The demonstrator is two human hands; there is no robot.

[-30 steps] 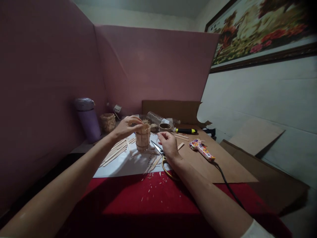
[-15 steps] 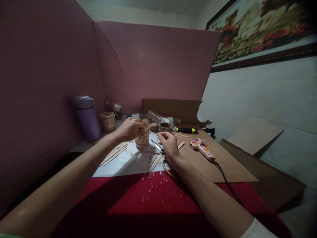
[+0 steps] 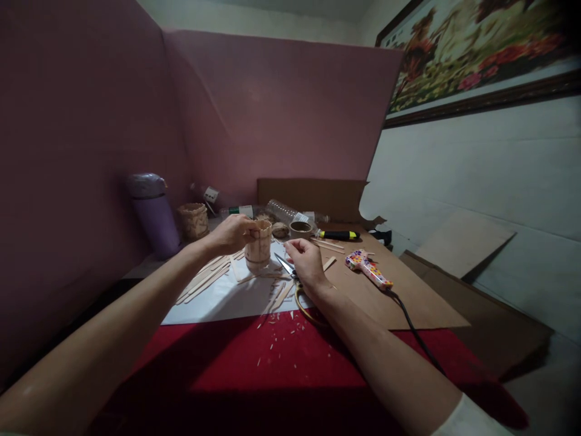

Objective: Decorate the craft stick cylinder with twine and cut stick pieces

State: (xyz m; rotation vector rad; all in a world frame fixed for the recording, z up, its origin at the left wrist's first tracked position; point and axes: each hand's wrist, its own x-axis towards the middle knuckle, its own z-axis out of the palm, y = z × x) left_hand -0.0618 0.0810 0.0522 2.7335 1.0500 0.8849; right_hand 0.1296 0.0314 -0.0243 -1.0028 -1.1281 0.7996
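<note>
My left hand [image 3: 236, 234] grips the rim of a small round cup made of wooden sticks [image 3: 258, 249], which stands upright. To its right, my right hand [image 3: 305, 259] is closed in a pinch; whatever lies between its fingertips is too small to make out. Under that hand lie scissors [image 3: 305, 306] with gold-coloured handles, their blades pointing toward the cup. Flat wooden sticks [image 3: 206, 280] are spread on white paper [image 3: 204, 310] left of the cup, and shorter pieces lie near the scissors.
A flowered glue gun [image 3: 368, 270] with a black cord rests on cardboard [image 3: 422, 306] at right. Behind are a black-and-yellow cutter [image 3: 338, 235], a tape roll [image 3: 300, 229], a plastic bottle [image 3: 284, 212], another stick cup [image 3: 193, 221] and a purple tumbler [image 3: 157, 218]. Wood scraps dot the red cloth [image 3: 254, 369].
The whole view has shifted slightly. My left hand stays at the cup's rim, with more of the cup's upper side showing. My right hand keeps its pinch over the scissors.
</note>
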